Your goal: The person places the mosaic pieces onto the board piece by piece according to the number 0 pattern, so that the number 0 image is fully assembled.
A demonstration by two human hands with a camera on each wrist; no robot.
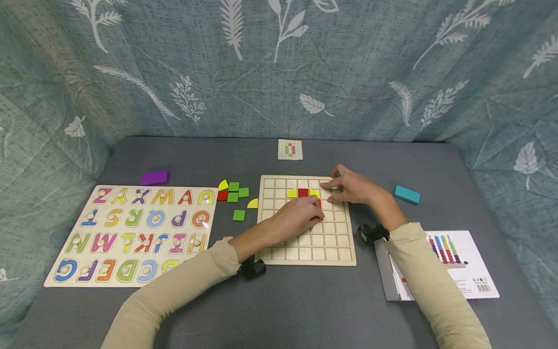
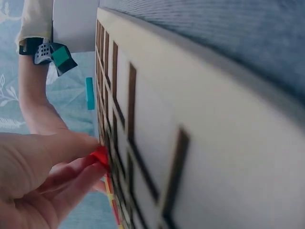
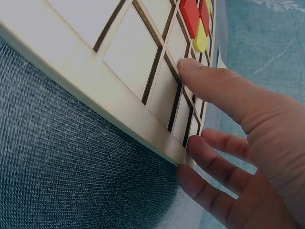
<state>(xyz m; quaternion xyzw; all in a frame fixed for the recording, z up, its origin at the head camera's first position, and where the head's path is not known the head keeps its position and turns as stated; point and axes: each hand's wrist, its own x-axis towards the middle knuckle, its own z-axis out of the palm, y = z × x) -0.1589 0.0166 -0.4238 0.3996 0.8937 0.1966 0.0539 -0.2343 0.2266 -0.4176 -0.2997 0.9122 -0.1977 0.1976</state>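
My left hand (image 1: 294, 216) is over the middle of the wooden grid board (image 1: 331, 256). Its thumb and fingers pinch a red square tile (image 2: 100, 156) at the board's surface, in the left wrist view. My right hand (image 1: 354, 187) rests at the board's upper right edge. Its thumb touches the grid and its other fingers lie along the rim, holding no tile. In the upper rows sit a red square (image 1: 303, 193) and two yellow quarter-circle tiles (image 1: 292, 193), one on each side of it. Another red tile (image 3: 189, 18) shows below the right-hand yellow one.
Left of the board lie several loose green tiles (image 1: 239, 215), a red one (image 1: 223, 196) and yellow quarter-circles (image 1: 253, 203). An alphabet puzzle board (image 1: 144, 232), purple block (image 1: 154, 178), teal block (image 1: 407, 194), pattern card (image 1: 290, 150) and white box (image 1: 472, 247) surround them.
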